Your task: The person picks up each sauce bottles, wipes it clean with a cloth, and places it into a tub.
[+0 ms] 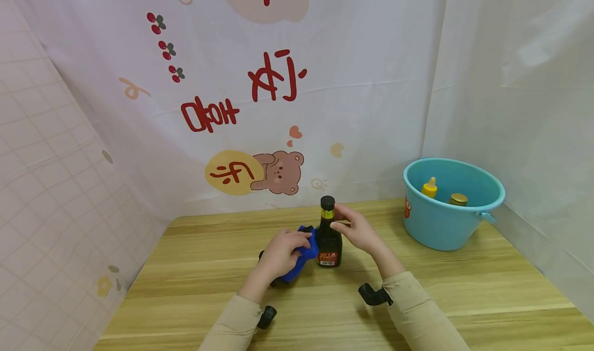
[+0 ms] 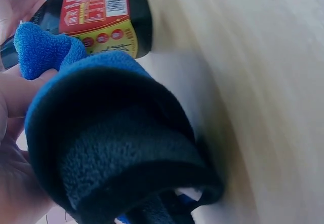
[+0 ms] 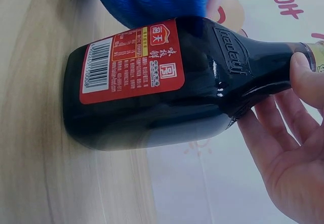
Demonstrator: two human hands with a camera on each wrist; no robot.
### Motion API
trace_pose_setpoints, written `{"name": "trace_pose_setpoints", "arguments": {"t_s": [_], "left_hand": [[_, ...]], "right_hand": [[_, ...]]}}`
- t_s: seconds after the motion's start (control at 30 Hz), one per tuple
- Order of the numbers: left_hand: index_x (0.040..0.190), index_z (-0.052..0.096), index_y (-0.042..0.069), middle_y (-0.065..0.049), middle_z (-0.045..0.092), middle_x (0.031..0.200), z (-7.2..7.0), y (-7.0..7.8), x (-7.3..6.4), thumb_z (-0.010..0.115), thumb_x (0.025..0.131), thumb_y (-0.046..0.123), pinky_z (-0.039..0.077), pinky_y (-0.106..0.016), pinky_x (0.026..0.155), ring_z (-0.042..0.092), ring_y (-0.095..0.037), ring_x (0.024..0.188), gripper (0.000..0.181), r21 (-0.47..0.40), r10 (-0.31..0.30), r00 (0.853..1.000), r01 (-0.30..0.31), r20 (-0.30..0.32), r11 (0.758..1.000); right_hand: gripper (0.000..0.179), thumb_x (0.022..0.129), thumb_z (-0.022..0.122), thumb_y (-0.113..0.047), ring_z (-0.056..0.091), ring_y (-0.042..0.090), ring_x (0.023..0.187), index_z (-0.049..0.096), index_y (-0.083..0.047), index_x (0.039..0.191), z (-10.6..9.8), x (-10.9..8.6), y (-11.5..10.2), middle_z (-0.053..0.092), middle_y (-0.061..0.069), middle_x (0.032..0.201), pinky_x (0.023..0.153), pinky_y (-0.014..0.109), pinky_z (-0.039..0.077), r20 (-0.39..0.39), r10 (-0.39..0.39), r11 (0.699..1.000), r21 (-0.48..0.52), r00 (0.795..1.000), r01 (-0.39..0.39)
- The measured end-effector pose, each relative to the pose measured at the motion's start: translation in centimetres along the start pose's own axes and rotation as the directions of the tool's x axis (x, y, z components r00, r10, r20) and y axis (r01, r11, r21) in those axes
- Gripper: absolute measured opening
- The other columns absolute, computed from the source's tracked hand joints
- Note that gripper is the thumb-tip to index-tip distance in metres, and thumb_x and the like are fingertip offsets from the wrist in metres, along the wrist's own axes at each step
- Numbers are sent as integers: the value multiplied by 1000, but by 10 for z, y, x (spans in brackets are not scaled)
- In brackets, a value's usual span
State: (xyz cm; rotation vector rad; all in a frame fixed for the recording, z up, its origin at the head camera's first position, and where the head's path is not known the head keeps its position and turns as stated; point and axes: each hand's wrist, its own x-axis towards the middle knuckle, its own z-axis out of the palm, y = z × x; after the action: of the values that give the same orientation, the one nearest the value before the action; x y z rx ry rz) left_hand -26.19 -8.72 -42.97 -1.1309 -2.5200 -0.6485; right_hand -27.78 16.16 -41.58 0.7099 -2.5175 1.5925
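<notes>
A dark sauce bottle with a black cap, yellow neck band and red label stands upright on the wooden table. My right hand grips its neck from the right, thumb and fingers around it in the right wrist view. On the other side, my left hand holds a bunched blue cloth with a black underside and edging. The cloth lies right at the bottle's left side, and its dark folded part hangs below the hand in the left wrist view.
To the right, a light blue bucket stands on the table near the wall. Inside it are a yellow squeeze bottle and a jar with a gold lid. A white printed curtain hangs behind the table's back edge.
</notes>
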Motion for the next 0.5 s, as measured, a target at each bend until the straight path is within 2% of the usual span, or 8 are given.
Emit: {"name": "trace_pose_setpoints", "arguments": {"t_s": [0.33,0.5], "left_hand": [[97,76,14,-1,69,123,8,-4,-2,70,83,-9,50,-39,91,63,-26,109,28,23,-17,999,16,39,1000],[96,77,15,-1,69,121,9,-1,-3,67,82,-11,51,-35,84,63,-25,100,31,81,-11,998,6,66,997]], "right_hand": [[55,98,60,-4,52,43,122,40,3,148,1,0,-3,57,23,130,100,46,45,-6,-11,1000,11,1000,11],[54,98,60,-4,53,43,121,40,3,148,1,0,-2,57,24,129,99,47,46,-7,-12,1000,10,1000,12]]}}
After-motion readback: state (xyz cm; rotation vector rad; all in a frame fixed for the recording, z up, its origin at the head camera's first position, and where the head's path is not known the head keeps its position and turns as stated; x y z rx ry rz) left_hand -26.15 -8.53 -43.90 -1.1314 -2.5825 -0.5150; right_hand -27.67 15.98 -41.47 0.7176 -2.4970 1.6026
